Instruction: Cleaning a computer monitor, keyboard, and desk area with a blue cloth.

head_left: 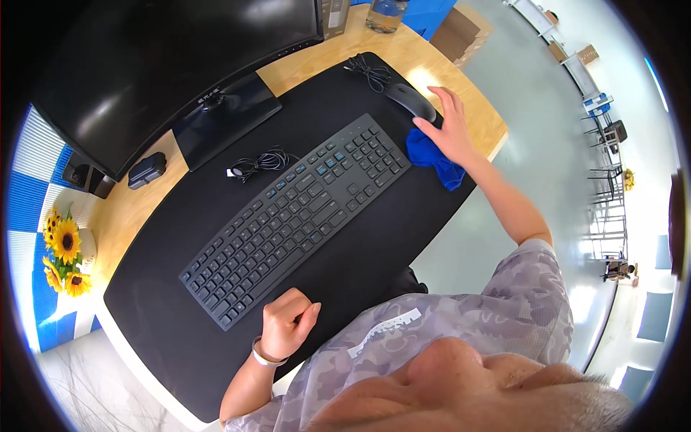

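Note:
My right hand (452, 129) is at the right end of the desk, its thumb and fingers spread beside a black mouse (412, 101). Partly under its palm lies a crumpled blue cloth (430, 157); whether the hand touches it, I cannot tell. My left hand (285, 324) rests on the black desk mat (173, 317) near its front edge, curled into a fist with nothing visible in it. A white bracelet circles that wrist. Between the hands a dark grey keyboard (295, 216) lies slantwise on the mat, near my left fist but apart from it.
A black monitor (165, 65) stands behind the keyboard on its base (229, 119). Two coiled cables lie on the mat, one behind the keyboard (260, 163), another by the mouse (369, 73). Around are a black case (147, 171), sunflowers (66, 241) and a glass jar (386, 16).

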Action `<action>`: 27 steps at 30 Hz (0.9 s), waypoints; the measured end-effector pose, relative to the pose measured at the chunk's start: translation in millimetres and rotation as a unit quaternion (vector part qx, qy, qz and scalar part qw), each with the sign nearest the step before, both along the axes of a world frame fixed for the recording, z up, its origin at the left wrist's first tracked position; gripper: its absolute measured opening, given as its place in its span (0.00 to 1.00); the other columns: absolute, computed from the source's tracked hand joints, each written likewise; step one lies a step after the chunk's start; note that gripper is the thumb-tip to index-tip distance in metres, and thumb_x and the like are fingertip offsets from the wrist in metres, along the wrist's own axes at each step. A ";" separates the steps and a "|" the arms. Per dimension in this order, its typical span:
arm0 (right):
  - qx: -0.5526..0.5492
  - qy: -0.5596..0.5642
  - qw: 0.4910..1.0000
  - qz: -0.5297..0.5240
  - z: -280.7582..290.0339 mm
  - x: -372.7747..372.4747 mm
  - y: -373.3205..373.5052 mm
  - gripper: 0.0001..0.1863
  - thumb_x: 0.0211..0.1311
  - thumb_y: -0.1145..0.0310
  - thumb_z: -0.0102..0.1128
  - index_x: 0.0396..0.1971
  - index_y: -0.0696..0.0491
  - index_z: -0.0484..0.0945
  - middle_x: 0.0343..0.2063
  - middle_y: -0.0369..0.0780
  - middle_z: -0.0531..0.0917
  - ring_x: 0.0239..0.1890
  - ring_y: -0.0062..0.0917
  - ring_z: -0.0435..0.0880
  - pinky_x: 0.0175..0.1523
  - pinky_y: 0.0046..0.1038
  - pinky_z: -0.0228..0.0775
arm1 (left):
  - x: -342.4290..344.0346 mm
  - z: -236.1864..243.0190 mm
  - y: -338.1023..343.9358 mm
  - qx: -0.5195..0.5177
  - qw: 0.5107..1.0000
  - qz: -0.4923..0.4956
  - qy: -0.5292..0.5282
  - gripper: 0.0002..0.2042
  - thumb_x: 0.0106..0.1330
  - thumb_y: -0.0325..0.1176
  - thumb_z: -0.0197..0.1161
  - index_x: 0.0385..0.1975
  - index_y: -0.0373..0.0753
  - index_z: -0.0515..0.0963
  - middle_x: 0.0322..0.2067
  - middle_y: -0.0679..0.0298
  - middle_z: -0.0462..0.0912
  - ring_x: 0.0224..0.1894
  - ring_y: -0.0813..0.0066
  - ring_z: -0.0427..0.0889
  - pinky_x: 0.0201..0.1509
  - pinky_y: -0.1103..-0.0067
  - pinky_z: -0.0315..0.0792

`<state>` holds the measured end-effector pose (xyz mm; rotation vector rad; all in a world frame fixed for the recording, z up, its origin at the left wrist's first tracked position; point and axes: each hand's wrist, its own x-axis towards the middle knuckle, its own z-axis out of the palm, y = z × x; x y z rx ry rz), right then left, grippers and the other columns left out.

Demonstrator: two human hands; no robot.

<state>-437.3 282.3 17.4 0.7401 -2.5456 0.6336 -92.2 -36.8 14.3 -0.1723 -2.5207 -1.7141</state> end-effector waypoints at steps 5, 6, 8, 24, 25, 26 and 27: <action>0.095 -0.125 0.986 -0.047 -18.0 -43.2 -17.7 0.40 0.56 0.50 0.70 0.67 0.45 0.65 0.58 0.47 0.76 0.62 0.45 0.73 0.65 0.50 0.62 | 4.7 -2.2 -4.4 0.009 1.000 -0.013 0.023 0.10 0.60 0.23 0.68 0.18 0.32 0.75 0.19 0.60 0.73 0.19 0.66 0.71 0.23 0.73 0.65; 0.115 -0.125 0.983 -0.064 -26.5 -53.8 -19.6 0.41 0.55 0.49 0.69 0.68 0.43 0.64 0.57 0.47 0.77 0.62 0.45 0.73 0.63 0.51 0.64 | 5.4 -3.0 -5.5 0.009 1.000 -0.007 0.026 0.10 0.60 0.23 0.68 0.18 0.32 0.75 0.19 0.60 0.73 0.19 0.66 0.71 0.23 0.73 0.65; 0.104 -0.113 0.983 -0.100 -35.0 -80.7 -10.0 0.41 0.55 0.49 0.70 0.68 0.43 0.64 0.57 0.47 0.78 0.61 0.45 0.74 0.61 0.52 0.65 | 4.8 -2.5 -4.9 0.012 0.999 -0.029 0.029 0.11 0.61 0.24 0.69 0.19 0.33 0.76 0.19 0.60 0.73 0.20 0.65 0.71 0.23 0.72 0.65; 0.223 -0.115 0.942 0.225 17.3 43.0 49.2 0.27 0.68 0.59 0.57 0.65 0.50 0.70 0.67 0.44 0.68 0.68 0.44 0.65 0.71 0.44 0.55 | 4.6 -6.8 -4.2 0.007 0.998 -0.031 0.046 0.11 0.59 0.26 0.70 0.19 0.35 0.75 0.19 0.60 0.72 0.21 0.61 0.71 0.25 0.70 0.67; 0.178 -0.142 0.950 0.215 12.0 44.3 49.9 0.27 0.68 0.60 0.56 0.66 0.49 0.70 0.68 0.43 0.66 0.68 0.43 0.64 0.72 0.45 0.54 | 4.5 -6.6 -5.2 0.001 0.998 -0.030 0.046 0.10 0.58 0.25 0.70 0.19 0.35 0.76 0.20 0.60 0.74 0.21 0.62 0.72 0.25 0.71 0.67; 0.183 -0.145 0.949 0.214 8.7 41.9 49.8 0.27 0.68 0.60 0.56 0.66 0.49 0.70 0.68 0.43 0.66 0.68 0.43 0.64 0.72 0.45 0.54 | 4.3 -6.4 -5.5 -0.005 0.998 -0.029 0.047 0.09 0.57 0.23 0.70 0.19 0.34 0.76 0.20 0.60 0.75 0.21 0.63 0.73 0.25 0.72 0.67; 0.189 -0.130 0.946 0.227 5.7 35.3 46.0 0.27 0.69 0.60 0.55 0.66 0.48 0.69 0.69 0.43 0.65 0.69 0.44 0.64 0.72 0.45 0.54 | 3.8 -6.3 -5.4 -0.002 0.999 -0.025 0.045 0.09 0.57 0.23 0.70 0.19 0.34 0.76 0.20 0.60 0.75 0.21 0.63 0.73 0.25 0.72 0.67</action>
